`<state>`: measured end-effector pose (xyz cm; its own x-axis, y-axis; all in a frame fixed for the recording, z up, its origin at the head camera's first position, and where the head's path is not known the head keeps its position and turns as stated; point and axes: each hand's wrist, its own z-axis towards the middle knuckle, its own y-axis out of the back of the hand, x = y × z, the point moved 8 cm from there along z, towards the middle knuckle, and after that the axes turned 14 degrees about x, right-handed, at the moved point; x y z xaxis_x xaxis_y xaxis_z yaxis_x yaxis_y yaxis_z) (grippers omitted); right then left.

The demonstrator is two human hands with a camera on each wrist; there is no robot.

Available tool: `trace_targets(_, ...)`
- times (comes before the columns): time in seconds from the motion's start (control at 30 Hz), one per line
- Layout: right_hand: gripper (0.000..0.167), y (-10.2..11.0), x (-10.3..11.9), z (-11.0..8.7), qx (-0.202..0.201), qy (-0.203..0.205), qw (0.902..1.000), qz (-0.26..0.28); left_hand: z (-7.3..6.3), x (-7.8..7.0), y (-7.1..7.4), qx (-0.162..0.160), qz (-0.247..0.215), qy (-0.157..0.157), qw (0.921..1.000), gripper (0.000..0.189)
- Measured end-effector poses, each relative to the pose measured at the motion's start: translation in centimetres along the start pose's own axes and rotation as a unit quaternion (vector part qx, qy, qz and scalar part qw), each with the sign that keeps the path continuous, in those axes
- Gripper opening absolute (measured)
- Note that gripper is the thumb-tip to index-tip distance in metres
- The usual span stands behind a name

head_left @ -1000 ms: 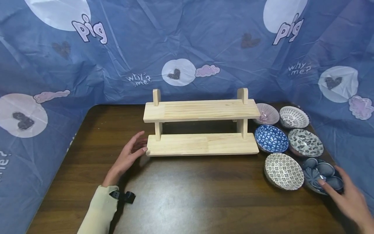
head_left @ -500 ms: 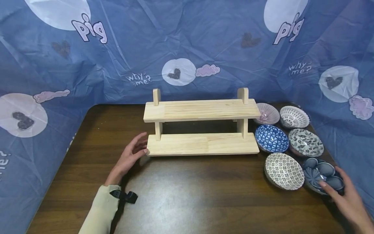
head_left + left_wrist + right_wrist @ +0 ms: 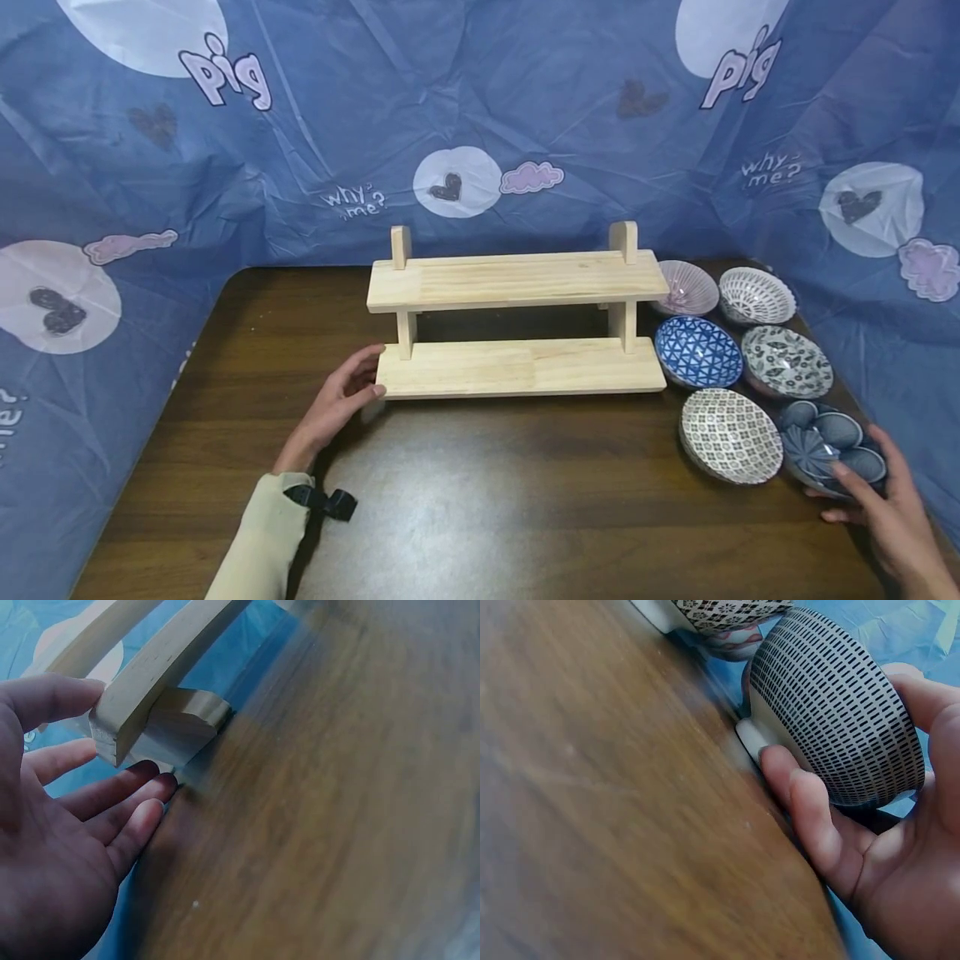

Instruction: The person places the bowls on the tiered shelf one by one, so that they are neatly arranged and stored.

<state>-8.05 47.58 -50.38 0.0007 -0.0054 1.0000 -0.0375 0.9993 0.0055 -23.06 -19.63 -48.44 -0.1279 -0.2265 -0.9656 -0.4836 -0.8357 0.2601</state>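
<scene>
At the left end of a two-tier wooden display rack, my left hand grips the lower board between thumb and fingers. The left wrist view shows that hand pinching across the board end, its other fingers loosely bent. My right hand holds a blue-grey bowl with petal shapes inside, thumb over the rim. In the right wrist view the bowl's outside has dark dashes on white, with fingers curled by its foot. Whether the foot touches the table cannot be told.
Left of the held bowl stands a lattice-patterned bowl. Behind are a blue triangle-patterned bowl, a leaf-patterned bowl, a pink ribbed bowl and a white-and-grey bowl. A blue printed cloth surrounds the brown table.
My left hand has moved slightly right, closing onto the rack's lower board. My right hand's fingers have come round under the blue-grey bowl, which has shifted slightly to the right.
</scene>
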Motion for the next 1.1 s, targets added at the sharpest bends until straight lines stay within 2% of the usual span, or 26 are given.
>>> trace_targets(0.1, 0.068, -0.2, 0.0, 0.1, 0.017, 0.024, 0.9981, 0.054, 0.0, 0.2, 0.1, -0.001, 0.002, 0.009, 1.0000, 0.058)
trace_targets(0.13, 0.066, -0.3, 0.1, 0.1, 0.030, 0.043, 0.9950, 0.085, 0.0, 0.3, 0.1, -0.001, 0.002, 0.010, 0.9999, 0.058)
trace_targets(0.2, 0.065, -0.6, 0.2, 0.2, 0.056, 0.076, 0.9853, 0.143, 0.0, 0.4, 0.2, -0.002, 0.000, 0.016, 0.9999, 0.058)
trace_targets(0.3, 0.066, -0.6, 0.2, 0.2, 0.080, 0.099, 0.9699, 0.207, 0.0, 0.6, 0.2, -0.002, -0.002, 0.023, 0.9997, 0.059)
trace_targets(0.33, 0.066, -0.5, 0.1, 0.1, 0.085, 0.100, 0.9665, 0.221, -0.1, 0.7, 0.2, -0.003, -0.003, 0.025, 0.9997, 0.059)
trace_targets(0.47, 0.070, 0.0, -0.4, -0.1, 0.079, 0.075, 0.9730, 0.203, -0.1, 0.7, 0.3, 0.000, -0.002, 0.027, 0.9996, 0.059)
trace_targets(0.53, 0.071, 0.0, -0.5, -0.2, 0.088, 0.074, 0.9697, 0.216, -0.1, 0.7, 0.3, 0.000, -0.001, 0.026, 0.9997, 0.059)
trace_targets(0.57, 0.072, -0.1, -0.4, -0.2, 0.096, 0.078, 0.9656, 0.228, -0.1, 0.7, 0.3, 0.001, -0.002, 0.025, 0.9997, 0.059)
trace_targets(0.63, 0.073, -0.3, -0.2, -0.2, 0.122, 0.096, 0.9494, 0.273, -0.1, 0.8, 0.3, 0.001, -0.004, 0.028, 0.9996, 0.059)
trace_targets(0.7, 0.073, -0.6, 0.3, -0.1, 0.151, 0.116, 0.9236, 0.333, -0.1, 0.8, 0.3, 0.003, -0.006, 0.030, 0.9995, 0.059)
trace_targets(0.73, 0.074, -0.8, 0.4, -0.1, 0.162, 0.122, 0.9146, 0.350, -0.1, 0.8, 0.3, 0.003, -0.007, 0.032, 0.9995, 0.059)
trace_targets(0.8, 0.074, -1.0, 0.6, -0.1, 0.172, 0.126, 0.9039, 0.371, -0.1, 0.9, 0.3, 0.004, -0.010, 0.037, 0.9993, 0.060)
trace_targets(0.83, 0.074, -1.0, 0.5, -0.1, 0.171, 0.125, 0.9025, 0.375, -0.1, 0.9, 0.3, 0.004, -0.012, 0.037, 0.9992, 0.060)
trace_targets(1.03, 0.074, -0.8, 0.2, -0.6, 0.138, 0.119, 0.9119, 0.368, -0.1, 0.8, 0.2, 0.007, -0.011, 0.045, 0.9989, 0.061)
trace_targets(1.07, 0.074, -0.8, 0.2, -0.7, 0.138, 0.123, 0.9101, 0.371, -0.1, 0.8, 0.2, 0.008, -0.010, 0.046, 0.9989, 0.061)
trace_targets(1.1, 0.074, -0.8, 0.3, -0.7, 0.142, 0.129, 0.9041, 0.382, -0.1, 0.8, 0.2, 0.008, -0.010, 0.046, 0.9989, 0.061)
